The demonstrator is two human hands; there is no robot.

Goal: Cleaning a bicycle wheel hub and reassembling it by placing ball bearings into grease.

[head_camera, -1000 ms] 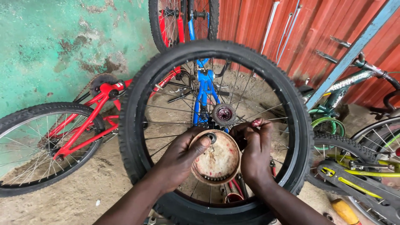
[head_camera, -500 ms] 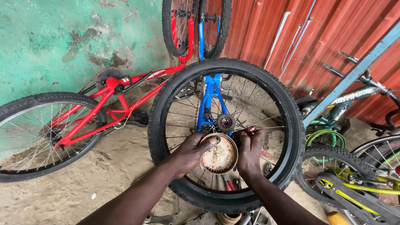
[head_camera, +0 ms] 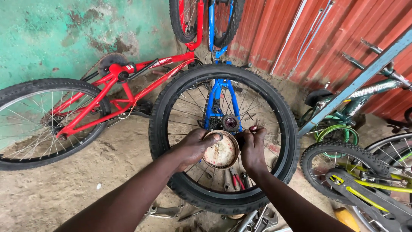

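A round tin (head_camera: 221,150) is clamped by the fingers of both left hand (head_camera: 194,147) and right hand (head_camera: 253,149) before an upright wheel (head_camera: 223,137); a red bicycle (head_camera: 86,107) lies behind, tools (head_camera: 257,220) below.

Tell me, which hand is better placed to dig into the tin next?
Probably the right hand. The left hand grips the tin by its rim, steadying it, while the right's fingers sit at the other edge, by the wheel hub.
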